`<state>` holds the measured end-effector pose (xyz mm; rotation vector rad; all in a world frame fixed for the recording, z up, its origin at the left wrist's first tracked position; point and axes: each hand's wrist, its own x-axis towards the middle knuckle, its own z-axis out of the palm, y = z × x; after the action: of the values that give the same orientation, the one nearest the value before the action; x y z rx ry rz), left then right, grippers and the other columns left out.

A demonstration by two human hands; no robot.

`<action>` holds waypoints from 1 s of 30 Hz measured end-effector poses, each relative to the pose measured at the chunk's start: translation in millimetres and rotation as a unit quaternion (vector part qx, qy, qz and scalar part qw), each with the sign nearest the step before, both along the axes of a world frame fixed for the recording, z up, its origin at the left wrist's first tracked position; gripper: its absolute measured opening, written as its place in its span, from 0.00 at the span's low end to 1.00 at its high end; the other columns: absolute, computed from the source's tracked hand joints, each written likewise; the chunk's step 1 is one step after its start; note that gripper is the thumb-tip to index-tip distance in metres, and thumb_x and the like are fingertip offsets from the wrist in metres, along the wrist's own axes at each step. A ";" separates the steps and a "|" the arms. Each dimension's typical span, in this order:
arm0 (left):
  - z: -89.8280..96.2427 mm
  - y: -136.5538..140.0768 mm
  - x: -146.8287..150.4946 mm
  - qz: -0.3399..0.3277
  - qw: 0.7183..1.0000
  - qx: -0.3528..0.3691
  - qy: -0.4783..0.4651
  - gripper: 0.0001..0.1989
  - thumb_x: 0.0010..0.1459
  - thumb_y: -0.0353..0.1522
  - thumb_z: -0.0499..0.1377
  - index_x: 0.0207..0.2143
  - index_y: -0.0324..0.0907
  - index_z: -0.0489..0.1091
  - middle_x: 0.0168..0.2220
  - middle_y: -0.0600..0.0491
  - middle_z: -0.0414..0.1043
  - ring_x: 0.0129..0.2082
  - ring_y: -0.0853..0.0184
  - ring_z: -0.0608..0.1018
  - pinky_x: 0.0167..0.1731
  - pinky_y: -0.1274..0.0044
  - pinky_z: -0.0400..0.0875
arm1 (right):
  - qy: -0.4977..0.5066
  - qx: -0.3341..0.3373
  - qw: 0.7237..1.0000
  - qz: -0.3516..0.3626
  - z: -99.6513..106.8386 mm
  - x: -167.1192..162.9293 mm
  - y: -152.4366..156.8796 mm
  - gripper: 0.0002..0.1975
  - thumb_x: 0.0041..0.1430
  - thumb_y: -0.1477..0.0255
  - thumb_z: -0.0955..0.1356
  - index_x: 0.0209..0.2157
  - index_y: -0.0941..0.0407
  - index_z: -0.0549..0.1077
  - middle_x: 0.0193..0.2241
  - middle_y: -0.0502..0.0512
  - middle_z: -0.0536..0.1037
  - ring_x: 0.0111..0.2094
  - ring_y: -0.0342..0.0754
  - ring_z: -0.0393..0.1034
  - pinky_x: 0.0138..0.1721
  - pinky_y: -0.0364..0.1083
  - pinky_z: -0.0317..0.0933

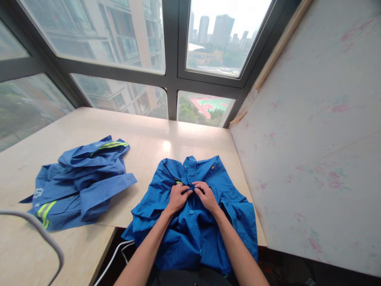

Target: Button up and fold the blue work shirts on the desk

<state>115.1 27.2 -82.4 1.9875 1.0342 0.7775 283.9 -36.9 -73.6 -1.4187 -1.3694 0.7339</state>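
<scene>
A blue work jacket (190, 234) lies spread in front of me, its collar toward the window and its lower part hanging over the table's near edge. My left hand (177, 197) and my right hand (206, 196) meet at the front placket below the collar, fingertips pinching the fabric from either side. The exact spot between the fingertips is partly hidden. Just below them a round blue button (191, 212) shows on the placket. A small orange mark (212, 167) sits on the right of the chest.
A second blue jacket (86, 178) with yellow-green reflective stripes lies crumpled at left on the pale table (143, 131). A grey cable (49, 238) arches at lower left; a white cable (111, 258) hangs by the edge. Windows stand behind, a floral-papered wall (312, 159) at right.
</scene>
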 end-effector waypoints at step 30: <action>28.1 11.1 8.2 -0.094 0.972 0.039 0.212 0.06 0.51 0.33 0.58 0.23 0.42 0.71 0.26 0.53 0.74 0.31 0.64 0.74 0.33 0.75 0.59 | -0.030 0.012 0.998 -0.054 -6.1 -9.6 4.9 0.08 0.58 0.74 0.66 0.34 0.53 0.78 0.38 0.55 0.82 0.43 0.52 0.73 0.50 0.52 0.64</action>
<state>123.3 38.4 -54.3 2.3416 1.0395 0.2984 274.3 -32.0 -79.7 -1.4938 -1.3321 0.6073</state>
